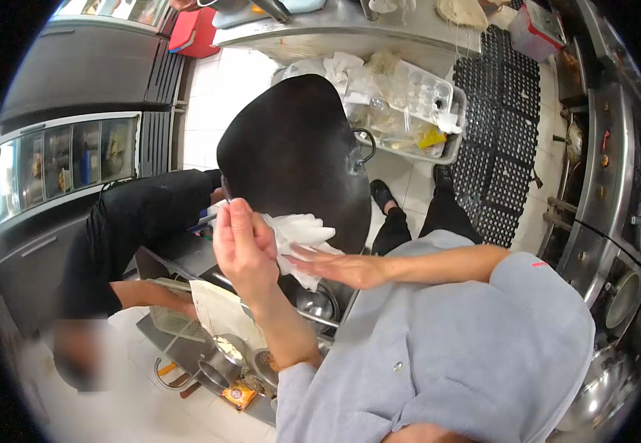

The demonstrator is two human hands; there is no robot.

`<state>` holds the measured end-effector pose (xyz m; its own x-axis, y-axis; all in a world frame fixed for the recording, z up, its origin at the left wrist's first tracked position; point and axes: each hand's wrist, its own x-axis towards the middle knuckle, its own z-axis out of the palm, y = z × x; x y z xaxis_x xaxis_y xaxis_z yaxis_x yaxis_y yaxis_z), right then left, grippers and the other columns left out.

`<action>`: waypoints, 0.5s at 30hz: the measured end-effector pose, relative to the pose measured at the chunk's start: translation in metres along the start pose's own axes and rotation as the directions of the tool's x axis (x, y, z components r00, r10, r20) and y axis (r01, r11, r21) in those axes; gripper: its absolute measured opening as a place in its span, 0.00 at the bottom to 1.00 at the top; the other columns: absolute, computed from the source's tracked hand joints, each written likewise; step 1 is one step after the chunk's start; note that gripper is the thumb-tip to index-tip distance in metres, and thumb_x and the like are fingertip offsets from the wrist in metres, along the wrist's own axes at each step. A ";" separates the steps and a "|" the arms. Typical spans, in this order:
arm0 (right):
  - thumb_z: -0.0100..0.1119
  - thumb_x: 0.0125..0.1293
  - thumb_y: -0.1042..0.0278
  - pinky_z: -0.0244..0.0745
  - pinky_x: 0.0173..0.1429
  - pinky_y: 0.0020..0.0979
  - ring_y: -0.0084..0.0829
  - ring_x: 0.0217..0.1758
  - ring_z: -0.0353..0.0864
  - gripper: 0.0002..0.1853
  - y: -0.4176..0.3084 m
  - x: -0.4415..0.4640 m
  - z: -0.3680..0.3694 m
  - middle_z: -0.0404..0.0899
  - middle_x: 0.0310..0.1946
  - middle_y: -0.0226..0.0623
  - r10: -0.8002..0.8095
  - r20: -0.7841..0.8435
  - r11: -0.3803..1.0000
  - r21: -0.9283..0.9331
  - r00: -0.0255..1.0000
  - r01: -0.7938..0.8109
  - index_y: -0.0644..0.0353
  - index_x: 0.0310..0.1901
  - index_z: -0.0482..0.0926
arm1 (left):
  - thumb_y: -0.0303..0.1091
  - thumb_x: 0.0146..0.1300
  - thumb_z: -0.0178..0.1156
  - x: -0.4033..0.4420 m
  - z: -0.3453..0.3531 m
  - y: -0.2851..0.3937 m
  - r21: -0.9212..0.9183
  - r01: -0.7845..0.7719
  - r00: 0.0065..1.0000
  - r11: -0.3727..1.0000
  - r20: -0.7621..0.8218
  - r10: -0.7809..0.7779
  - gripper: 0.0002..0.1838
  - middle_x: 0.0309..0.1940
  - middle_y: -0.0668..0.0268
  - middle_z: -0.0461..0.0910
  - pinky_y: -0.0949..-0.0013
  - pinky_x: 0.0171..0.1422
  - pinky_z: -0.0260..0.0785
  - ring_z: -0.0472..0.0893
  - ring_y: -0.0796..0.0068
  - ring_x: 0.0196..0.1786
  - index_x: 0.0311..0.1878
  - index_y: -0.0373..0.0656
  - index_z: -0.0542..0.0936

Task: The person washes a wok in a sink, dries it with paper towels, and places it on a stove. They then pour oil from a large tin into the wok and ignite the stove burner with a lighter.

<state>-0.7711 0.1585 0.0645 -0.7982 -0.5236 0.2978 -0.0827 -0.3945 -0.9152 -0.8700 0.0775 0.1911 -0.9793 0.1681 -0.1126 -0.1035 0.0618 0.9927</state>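
Observation:
A large dark wok (291, 140) with a loop handle (367, 145) is held up, tilted, in front of me. My left hand (243, 240) is closed around a handle at the wok's near left edge. A crumpled white cloth (298, 229), or possibly paper, lies against the wok's lower part. Over that cloth reaches my right hand (339, 268), its fingers fairly straight and pressed onto the bunched material. The fingertips are partly hidden in the folds. Below the hands, a metal bowl (315, 303) shows in the sink area.
A co-worker's dark sleeve (143, 221) and forearm are at left, beside a basket (172, 317). Pots (220, 362) and an orange packet (239, 395) sit on the counter. A bin of litter (401, 103) stands behind the wok. A stove (594, 192) lines the right; a black mat (494, 140) covers the floor.

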 end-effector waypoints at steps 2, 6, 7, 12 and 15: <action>0.20 0.73 0.52 0.27 0.74 0.40 0.40 0.75 0.30 0.28 0.077 -0.018 -0.019 0.34 0.72 0.39 0.040 0.116 0.962 -0.271 0.992 -0.007 0.57 0.69 0.47 | 0.35 0.68 0.47 -0.003 0.000 0.007 -0.059 0.068 0.997 0.996 -0.038 -0.070 0.10 0.12 0.77 0.55 0.81 0.13 0.37 0.49 0.90 0.12 0.33 0.42 0.70; 0.36 0.68 0.57 0.46 0.69 0.48 0.43 0.72 0.44 0.28 0.162 -0.057 -0.095 0.46 0.69 0.45 0.208 -0.554 0.098 -0.808 0.806 -0.581 0.59 0.67 0.52 | 0.33 0.68 0.47 -0.027 0.010 0.002 -0.050 0.063 0.997 0.997 0.049 -0.060 0.08 0.12 0.76 0.57 0.82 0.11 0.42 0.51 0.89 0.11 0.33 0.43 0.69; 0.34 0.69 0.57 0.44 0.70 0.45 0.42 0.72 0.42 0.28 0.166 -0.043 -0.085 0.45 0.69 0.45 0.248 -0.541 0.451 -0.670 0.803 -0.590 0.59 0.67 0.50 | 0.33 0.68 0.47 -0.027 0.019 -0.002 -0.027 0.062 0.995 0.998 0.081 -0.060 0.08 0.12 0.76 0.57 0.82 0.11 0.42 0.52 0.89 0.12 0.32 0.43 0.68; 0.26 0.73 0.59 0.32 0.74 0.31 0.35 0.74 0.37 0.27 0.021 0.067 -0.040 0.42 0.70 0.45 -0.270 -0.524 0.953 -0.025 0.808 0.302 0.62 0.69 0.42 | 0.33 0.69 0.46 -0.023 0.025 -0.010 0.044 0.115 0.969 0.992 0.213 -0.122 0.09 0.12 0.76 0.57 0.82 0.13 0.43 0.53 0.89 0.12 0.31 0.45 0.63; 0.39 0.69 0.59 0.39 0.71 0.44 0.43 0.73 0.41 0.27 0.145 0.060 -0.131 0.46 0.68 0.51 -0.262 -0.648 0.626 -0.678 0.716 -0.385 0.63 0.66 0.52 | 0.32 0.69 0.45 -0.037 0.025 0.009 -0.096 0.096 0.984 0.991 0.156 -0.080 0.08 0.11 0.75 0.56 0.82 0.10 0.41 0.51 0.89 0.11 0.32 0.45 0.63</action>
<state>-0.9091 0.1684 -0.0855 -0.9360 0.2175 0.2768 -0.1493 0.4667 -0.8717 -0.8309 0.0961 0.2035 -0.9286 0.3143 -0.1971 -0.2132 -0.0173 0.9769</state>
